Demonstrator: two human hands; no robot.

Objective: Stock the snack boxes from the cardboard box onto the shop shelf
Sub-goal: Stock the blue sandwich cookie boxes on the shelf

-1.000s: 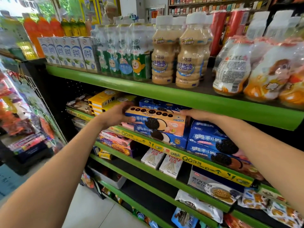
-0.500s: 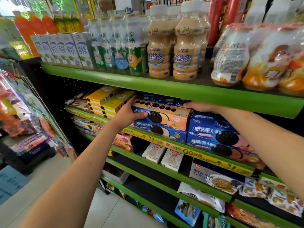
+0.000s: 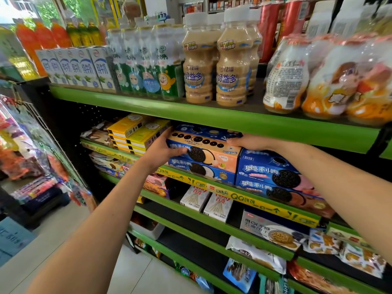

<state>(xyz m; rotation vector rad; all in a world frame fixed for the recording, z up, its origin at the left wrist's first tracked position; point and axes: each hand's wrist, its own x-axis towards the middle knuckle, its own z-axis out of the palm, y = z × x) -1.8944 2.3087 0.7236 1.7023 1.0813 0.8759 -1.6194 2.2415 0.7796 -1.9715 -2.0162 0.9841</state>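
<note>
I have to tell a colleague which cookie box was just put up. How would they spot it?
Look on the second green shelf, under the drinks. Between the yellow boxes and the blue-pink stack, it is the top box there, the only orange-fronted one.

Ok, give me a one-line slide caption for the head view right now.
Left hand and right hand seat an orange cookie box atop a blue one on the green shelf.

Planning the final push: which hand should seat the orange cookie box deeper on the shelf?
Left, probably. The left hand grips the orange cookie box at its front corner; the right hand rests on its top far end.
</note>
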